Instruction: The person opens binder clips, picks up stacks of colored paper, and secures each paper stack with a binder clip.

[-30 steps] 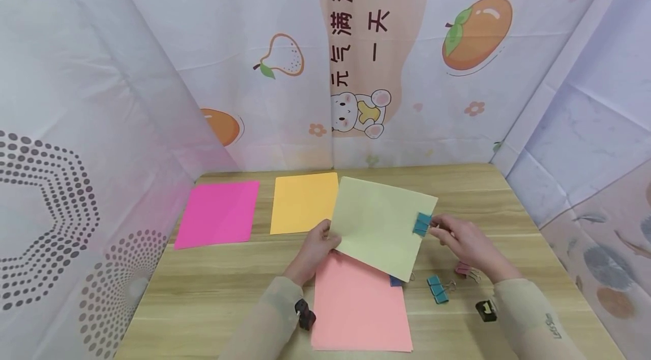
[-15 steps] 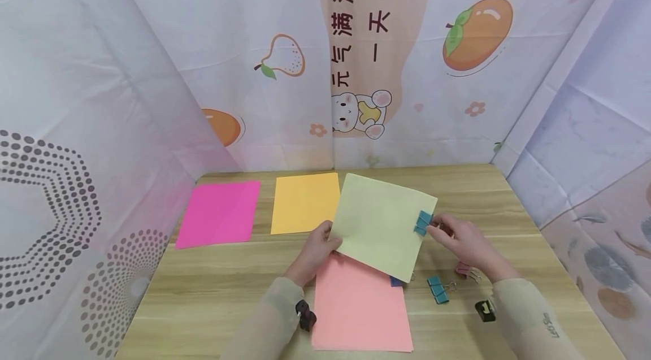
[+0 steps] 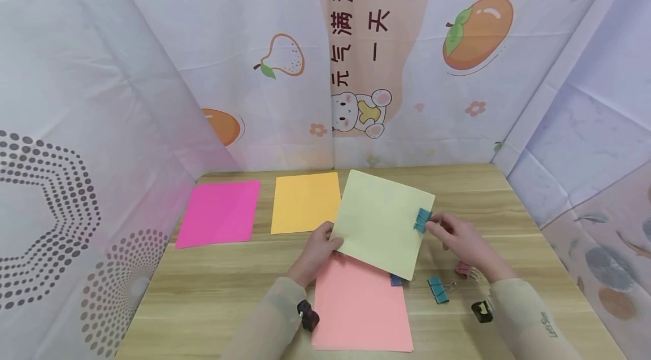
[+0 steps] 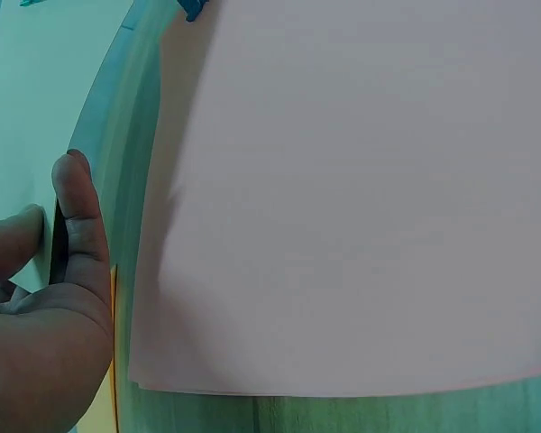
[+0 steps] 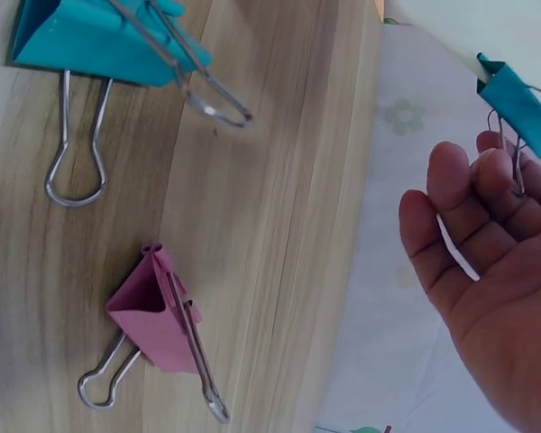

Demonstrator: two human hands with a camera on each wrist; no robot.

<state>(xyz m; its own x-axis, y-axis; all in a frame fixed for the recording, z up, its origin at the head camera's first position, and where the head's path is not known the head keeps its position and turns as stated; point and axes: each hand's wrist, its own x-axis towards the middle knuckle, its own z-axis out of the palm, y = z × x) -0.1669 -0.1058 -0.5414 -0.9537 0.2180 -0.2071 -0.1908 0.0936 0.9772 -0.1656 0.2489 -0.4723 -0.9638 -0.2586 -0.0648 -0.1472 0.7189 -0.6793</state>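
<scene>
Slanting between the two hands, the pale yellow paper (image 3: 381, 221) was held over the wooden table (image 3: 244, 292), its far edge running down to the right and its clipped edge facing the right hand (image 3: 458, 238). It looked nearly square, so I could not tell a long axis. The clamped teal clip (image 3: 422, 220) sat on that right edge, its body lying lengthwise along it and its wire handles pointing away from the paper. The left hand (image 3: 317, 247) pinched the near left corner between thumb and fingers; the right hand's fingertips came narrowly together on the clip's handle. From the head, the paper overlapped the far end of the pink sheets (image 3: 363, 315), a dark blue clip (image 3: 396, 280) peeping from under it, while the orange sheet (image 3: 305, 204) and the magenta sheet (image 3: 218, 214) lay farther left. The left wrist view showed the paper's edge gripped from the side, with a gentle curve. The right wrist view showed a wire loop reaching into the fingers, and the triangular hollow of the pink clip (image 3: 465, 270) near the loose teal clip (image 3: 438, 290), too small to make out from the head
</scene>
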